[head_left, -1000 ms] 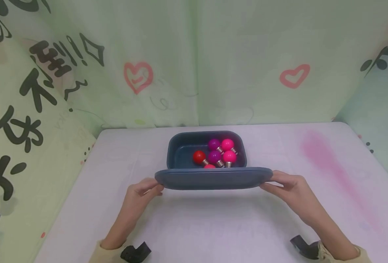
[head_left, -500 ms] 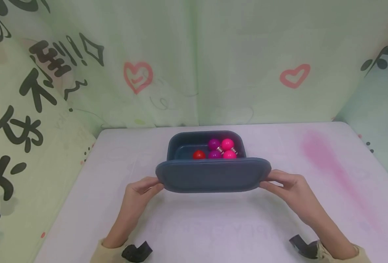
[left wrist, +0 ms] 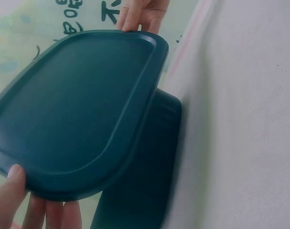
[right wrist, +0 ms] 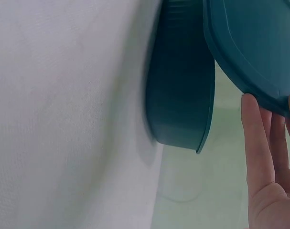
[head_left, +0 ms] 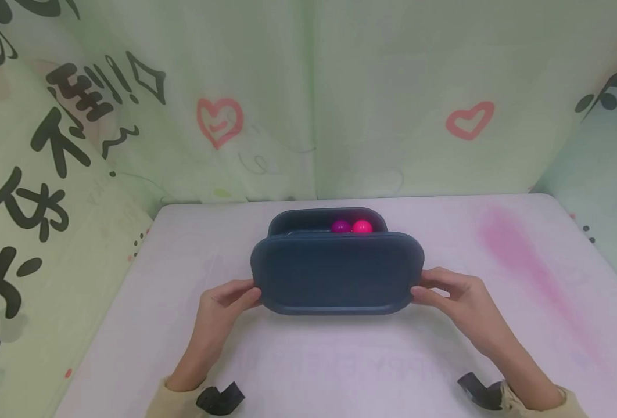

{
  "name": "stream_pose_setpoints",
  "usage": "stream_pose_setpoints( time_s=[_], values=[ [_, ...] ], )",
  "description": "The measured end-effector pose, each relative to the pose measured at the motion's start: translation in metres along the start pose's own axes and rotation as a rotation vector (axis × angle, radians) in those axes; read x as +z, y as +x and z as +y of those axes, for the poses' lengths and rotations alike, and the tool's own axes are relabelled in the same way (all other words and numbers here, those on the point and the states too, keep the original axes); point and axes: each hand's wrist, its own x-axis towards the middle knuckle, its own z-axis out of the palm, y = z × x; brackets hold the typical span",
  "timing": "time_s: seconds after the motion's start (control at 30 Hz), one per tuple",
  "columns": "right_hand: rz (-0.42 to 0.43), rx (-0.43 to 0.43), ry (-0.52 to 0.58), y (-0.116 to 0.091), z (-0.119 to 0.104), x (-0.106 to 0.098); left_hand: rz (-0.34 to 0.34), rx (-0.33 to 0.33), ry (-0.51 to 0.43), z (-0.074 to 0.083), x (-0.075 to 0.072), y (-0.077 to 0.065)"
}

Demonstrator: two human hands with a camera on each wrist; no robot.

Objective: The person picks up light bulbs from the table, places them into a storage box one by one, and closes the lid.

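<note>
A dark blue lid (head_left: 337, 273) is held by its two short ends, tilted, in front of and partly over a matching box (head_left: 308, 217). My left hand (head_left: 225, 305) pinches the lid's left end between thumb and fingers, while my right hand (head_left: 452, 293) pinches the right end. Above the lid's far edge show the tops of a purple bulb (head_left: 341, 226) and a pink bulb (head_left: 362, 226) inside the box; the lid hides the box's front. In the left wrist view the lid (left wrist: 73, 100) stands above the box wall (left wrist: 145, 162).
The box stands near the back of a white-covered table (head_left: 183, 244). A pink stain (head_left: 523, 261) marks the cloth on the right. Pale green curtains (head_left: 381, 104) with hearts and black lettering hang behind and at the sides.
The lid has tipped from nearly edge-on to showing its broad top, its far edge rising in view over the box. It now covers the red bulb and several others from sight.
</note>
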Motion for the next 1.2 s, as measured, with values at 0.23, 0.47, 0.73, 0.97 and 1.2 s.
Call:
stream_pose_setpoints(
  time_s=[0.23, 0.47, 0.73, 0.97, 1.2],
  values=[
    [-0.024, -0.039, 0.141, 0.001, 0.000, 0.003, 0.009, -0.002, -0.006, -0.004, 0.000, 0.002],
    [-0.021, -0.020, 0.128, 0.001, 0.002, 0.004, 0.021, 0.008, -0.031, -0.008, 0.002, 0.004],
    [-0.042, 0.026, 0.117, 0.004, 0.005, 0.005, 0.022, -0.025, -0.016, -0.008, 0.002, 0.004],
    [-0.061, 0.056, 0.118, 0.009, 0.009, 0.004, 0.033, -0.059, 0.009, -0.009, 0.005, 0.007],
    [-0.076, 0.051, 0.128, 0.013, 0.014, 0.003, 0.031, -0.080, 0.004, -0.012, 0.007, 0.011]
  ],
)
